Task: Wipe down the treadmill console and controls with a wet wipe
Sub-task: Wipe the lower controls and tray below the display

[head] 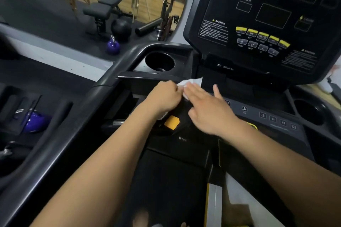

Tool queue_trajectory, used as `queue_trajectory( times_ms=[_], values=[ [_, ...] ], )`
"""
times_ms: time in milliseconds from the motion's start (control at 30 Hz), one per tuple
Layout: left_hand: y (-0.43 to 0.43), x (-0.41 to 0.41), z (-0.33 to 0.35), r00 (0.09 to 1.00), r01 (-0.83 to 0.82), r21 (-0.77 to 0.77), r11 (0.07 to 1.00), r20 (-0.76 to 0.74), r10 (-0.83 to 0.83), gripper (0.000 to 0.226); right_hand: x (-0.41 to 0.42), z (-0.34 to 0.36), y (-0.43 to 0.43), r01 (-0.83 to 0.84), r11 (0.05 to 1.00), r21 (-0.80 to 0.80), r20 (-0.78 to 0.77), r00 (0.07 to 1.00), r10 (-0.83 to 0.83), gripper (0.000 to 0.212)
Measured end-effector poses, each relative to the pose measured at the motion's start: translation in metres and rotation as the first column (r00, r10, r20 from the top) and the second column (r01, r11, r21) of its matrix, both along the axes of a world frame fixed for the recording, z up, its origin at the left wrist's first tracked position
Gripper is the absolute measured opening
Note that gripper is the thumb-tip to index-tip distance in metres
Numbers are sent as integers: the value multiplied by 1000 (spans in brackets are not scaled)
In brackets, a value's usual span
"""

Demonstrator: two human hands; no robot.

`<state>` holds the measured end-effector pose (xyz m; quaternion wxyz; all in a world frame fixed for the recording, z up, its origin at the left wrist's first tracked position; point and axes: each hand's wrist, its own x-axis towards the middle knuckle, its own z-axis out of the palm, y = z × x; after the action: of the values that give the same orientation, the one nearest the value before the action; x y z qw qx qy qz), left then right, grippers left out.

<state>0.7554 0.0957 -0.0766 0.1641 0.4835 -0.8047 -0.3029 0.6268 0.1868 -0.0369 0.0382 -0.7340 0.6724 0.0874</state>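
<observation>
Your left hand (166, 97) pinches the wet wipe (192, 81) in curled fingers, while your right hand (210, 110) lays straight fingers against its near edge.

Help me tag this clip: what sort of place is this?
Most likely a gym: a treadmill console fills the foreground, with a weight bench and a purple kettlebell on the floor beyond.
</observation>
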Motion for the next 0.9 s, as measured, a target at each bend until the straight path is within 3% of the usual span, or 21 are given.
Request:
queue_trajectory(
  times_ms=[133, 267, 400, 500, 700, 800, 900],
  values=[
    [-6, -3, 5, 999, -24, 8, 1000, 41, 24, 40, 6, 0, -10, 22, 999, -23, 63, 998, -21, 66],
    [33, 46, -6, 999, 39, 60, 997, 36, -41, 46, 31, -13, 32, -71, 997, -38, 92, 993, 74, 70],
    [77, 87, -25, 981, 144, -84, 986, 140, -131, 53, 55, -51, 81, -120, 986, -113, 76, 989, 129, 84],
    [90, 86, -30, 971, 205, -177, 963, 159, -178, 67, 45, -62, 91, -95, 988, -120, 68, 992, 104, 88],
    [65, 27, -24, 971, 201, -189, 961, 167, -170, 81, 1, -38, 63, 63, 984, -167, 12, 998, -62, 84],
    [53, 1, -12, 966, 207, -220, 953, 202, -163, 78, -4, -27, 45, 158, 978, -134, 59, 987, -152, 83],
    [62, 8, -10, 954, 232, -267, 935, 250, -165, 69, 4, -28, 55, 131, 987, -97, 57, 990, -125, 86]
  ],
)
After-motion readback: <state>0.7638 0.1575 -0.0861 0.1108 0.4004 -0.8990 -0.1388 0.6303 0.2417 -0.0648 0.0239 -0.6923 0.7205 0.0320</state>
